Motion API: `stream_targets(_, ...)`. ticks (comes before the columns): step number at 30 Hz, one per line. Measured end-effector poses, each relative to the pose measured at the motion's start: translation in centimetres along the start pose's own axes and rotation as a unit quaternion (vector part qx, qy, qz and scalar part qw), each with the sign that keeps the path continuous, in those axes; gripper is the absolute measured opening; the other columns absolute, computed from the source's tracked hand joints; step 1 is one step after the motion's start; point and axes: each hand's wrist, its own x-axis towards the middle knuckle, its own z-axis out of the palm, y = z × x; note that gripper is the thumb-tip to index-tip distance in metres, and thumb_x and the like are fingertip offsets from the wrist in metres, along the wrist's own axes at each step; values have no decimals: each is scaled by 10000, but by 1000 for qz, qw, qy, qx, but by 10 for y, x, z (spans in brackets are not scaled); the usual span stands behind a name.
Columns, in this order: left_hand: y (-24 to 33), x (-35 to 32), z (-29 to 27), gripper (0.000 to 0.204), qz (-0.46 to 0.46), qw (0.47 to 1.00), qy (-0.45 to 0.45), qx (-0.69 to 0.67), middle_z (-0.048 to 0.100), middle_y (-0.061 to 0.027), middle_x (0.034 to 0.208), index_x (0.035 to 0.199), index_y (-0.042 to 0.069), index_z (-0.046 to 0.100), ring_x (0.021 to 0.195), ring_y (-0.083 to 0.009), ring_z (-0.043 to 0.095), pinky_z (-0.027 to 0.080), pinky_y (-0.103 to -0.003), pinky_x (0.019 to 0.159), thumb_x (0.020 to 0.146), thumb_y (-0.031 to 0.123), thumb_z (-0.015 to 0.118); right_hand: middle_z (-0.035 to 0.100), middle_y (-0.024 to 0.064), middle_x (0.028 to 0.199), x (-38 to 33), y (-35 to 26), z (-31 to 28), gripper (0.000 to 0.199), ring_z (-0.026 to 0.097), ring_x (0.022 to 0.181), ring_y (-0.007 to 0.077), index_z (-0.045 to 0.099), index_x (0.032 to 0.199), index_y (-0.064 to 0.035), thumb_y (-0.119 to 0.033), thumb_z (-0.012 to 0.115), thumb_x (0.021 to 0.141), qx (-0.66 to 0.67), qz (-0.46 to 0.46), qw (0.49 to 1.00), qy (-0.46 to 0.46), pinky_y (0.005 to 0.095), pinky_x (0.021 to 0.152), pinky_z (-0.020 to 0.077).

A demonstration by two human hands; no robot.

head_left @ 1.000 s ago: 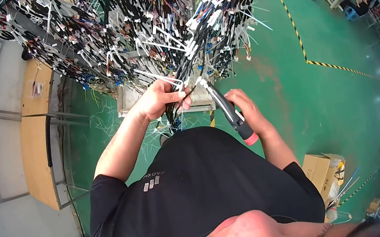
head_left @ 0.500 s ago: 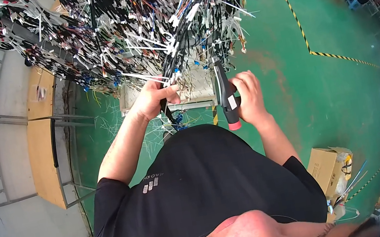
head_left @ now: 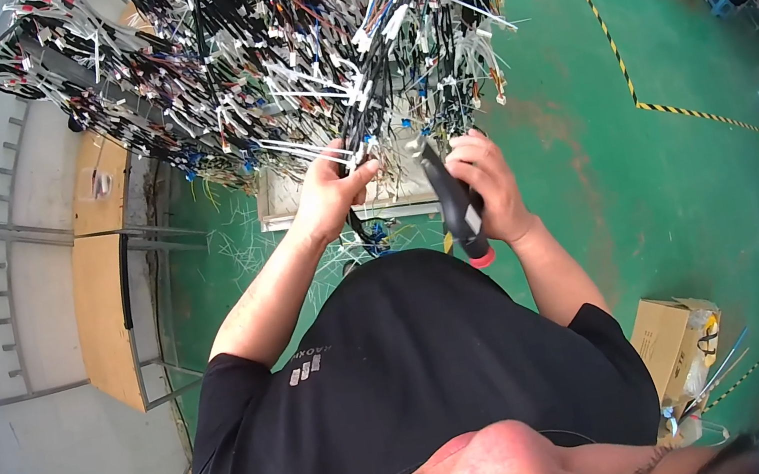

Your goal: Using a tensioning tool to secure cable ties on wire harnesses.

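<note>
Pinching a dark cable bundle between thumb and fingers, our left hand appears over the front edge of the pale tray, while our right hand is wrapped about a black hand tool with a red end, near the tray's front right corner. The bundle lies just left of the tool's tip, apart from it, running away from us with a lean to the right; the tool's long axis slants from far left to near right. White ties jut leftward. How our right fingers sit on the handle, we cannot tell.
</note>
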Motion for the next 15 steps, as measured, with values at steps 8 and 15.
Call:
stream_targets(8,14,-15,-20,310,23,997,-55,-57,587,0,744,1184,-8,665,578,-79,480,369,-241,535,1127,253,507,698,68,1336,-27,59,19,502,627,1211,169,625,1434,-52,-69,744,946,427,367,822,-85,363,1086,478)
stream_targets(15,35,-23,-18,401,-15,995,-39,-94,579,-17,730,1141,-25,691,522,-94,427,329,-256,501,1145,325,494,711,55,1283,-1,61,38,538,641,1214,173,629,1430,-67,-96,792,918,581,314,741,-122,358,1067,502)
